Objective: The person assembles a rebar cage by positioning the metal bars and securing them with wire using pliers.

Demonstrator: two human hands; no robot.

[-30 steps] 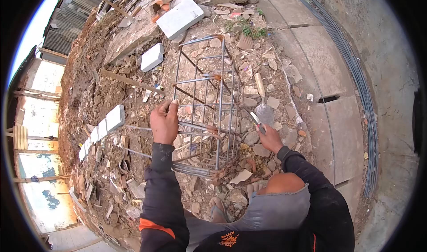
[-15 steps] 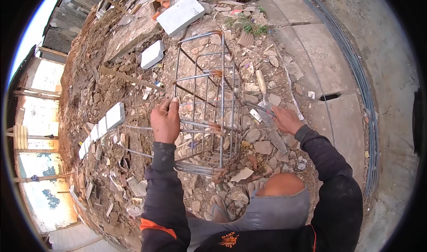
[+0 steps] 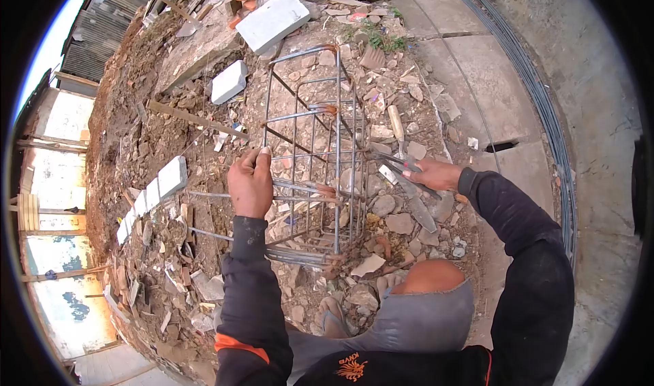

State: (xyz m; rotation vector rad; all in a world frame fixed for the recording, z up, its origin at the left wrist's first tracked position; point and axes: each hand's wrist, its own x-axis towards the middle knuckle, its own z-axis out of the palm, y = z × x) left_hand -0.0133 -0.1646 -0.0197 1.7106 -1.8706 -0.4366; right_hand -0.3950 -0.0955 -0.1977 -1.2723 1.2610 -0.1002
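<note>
A rebar cage [image 3: 338, 212] of long bars and square ties stands over the rubble in front of me. On its left side my left hand [image 3: 250, 187] is closed around a bar, thumb on top. My right hand [image 3: 436, 174], to the right of the cage, holds pincers [image 3: 390, 158] with dark handles spread apart. Their jaws meet the cage's right side near a tie; the exact contact is too small to make out. Beneath the pincers lies a trowel [image 3: 396, 123] with a wooden handle, its blade partly covered by them.
White blocks [image 3: 272, 22] lie on the broken rubble ahead and to the left. A wooden stick [image 3: 197, 119] rests left of the cage. Concrete slabs [image 3: 494, 79] with a dark slot [image 3: 503, 146] run along the right, beside long bundled rebar [image 3: 555, 141] and a wall.
My right hand has turned and shifted slightly, and the pincers' handles have spread wider. My left hand keeps its hold on the cage. The whole view has drifted slightly.
</note>
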